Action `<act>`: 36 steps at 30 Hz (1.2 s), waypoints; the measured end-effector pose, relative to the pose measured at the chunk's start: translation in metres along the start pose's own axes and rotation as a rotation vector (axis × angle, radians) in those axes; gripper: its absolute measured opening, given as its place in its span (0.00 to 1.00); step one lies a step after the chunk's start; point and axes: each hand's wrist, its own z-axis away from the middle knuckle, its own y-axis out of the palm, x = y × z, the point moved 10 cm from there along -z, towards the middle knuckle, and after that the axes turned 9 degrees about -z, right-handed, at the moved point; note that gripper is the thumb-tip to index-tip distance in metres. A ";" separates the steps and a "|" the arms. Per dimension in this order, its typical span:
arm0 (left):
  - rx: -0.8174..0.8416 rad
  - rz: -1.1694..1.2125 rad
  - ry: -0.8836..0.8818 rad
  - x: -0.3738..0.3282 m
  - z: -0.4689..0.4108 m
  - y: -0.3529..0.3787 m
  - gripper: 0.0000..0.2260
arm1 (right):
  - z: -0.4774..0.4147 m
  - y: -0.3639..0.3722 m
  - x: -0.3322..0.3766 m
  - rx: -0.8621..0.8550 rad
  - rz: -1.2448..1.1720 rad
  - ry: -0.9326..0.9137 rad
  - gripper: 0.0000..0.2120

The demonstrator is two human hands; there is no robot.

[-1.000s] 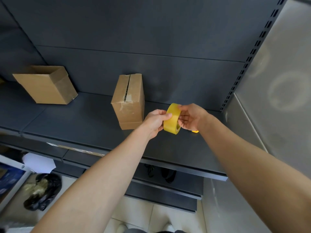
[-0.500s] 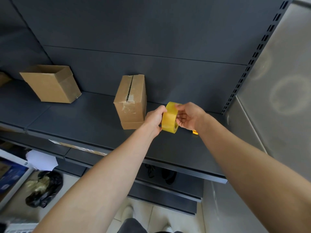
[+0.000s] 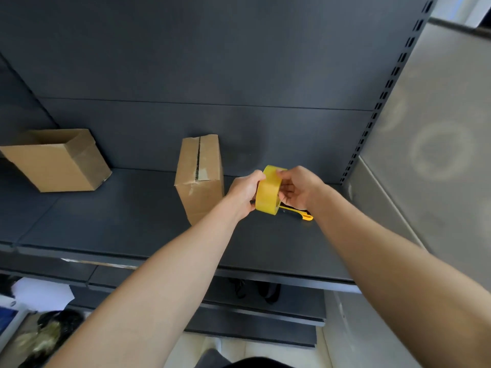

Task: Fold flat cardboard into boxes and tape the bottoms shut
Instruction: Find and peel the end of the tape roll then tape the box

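Between both grips [image 3: 243,193] [image 3: 297,189], tape roll [image 3: 267,193], seemingly pinched

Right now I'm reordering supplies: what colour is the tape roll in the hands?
Yellow tape roll, clearest in the head view.

You wore the only camera on your head; it looked forward and down along both your forearms at the dark shelf [image 3: 119,221] and its back panel [image 3: 212,62]. It sat near enough that your left hand [image 3: 243,191] and right hand [image 3: 297,188] on the tape roll [image 3: 267,193] fell mid-frame, with the floor [image 3: 265,347] at the bottom edge.
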 end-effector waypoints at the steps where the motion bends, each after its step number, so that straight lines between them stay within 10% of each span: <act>1: -0.003 -0.022 0.012 -0.005 -0.001 -0.001 0.04 | 0.001 0.001 0.002 -0.007 -0.015 -0.008 0.04; 16: -0.003 -0.170 0.174 -0.031 -0.005 0.003 0.10 | 0.014 -0.002 0.016 -0.079 -0.203 -0.064 0.03; 20: -0.107 -0.532 0.576 -0.069 0.014 0.001 0.13 | 0.016 -0.017 0.014 -0.159 -0.118 -0.039 0.09; 25: 0.210 -0.742 0.779 -0.052 0.034 0.049 0.24 | 0.018 -0.030 0.009 -0.169 -0.091 0.014 0.13; 36: 0.086 -0.753 0.873 -0.061 0.042 0.052 0.10 | 0.013 -0.048 0.003 -0.221 -0.064 0.027 0.12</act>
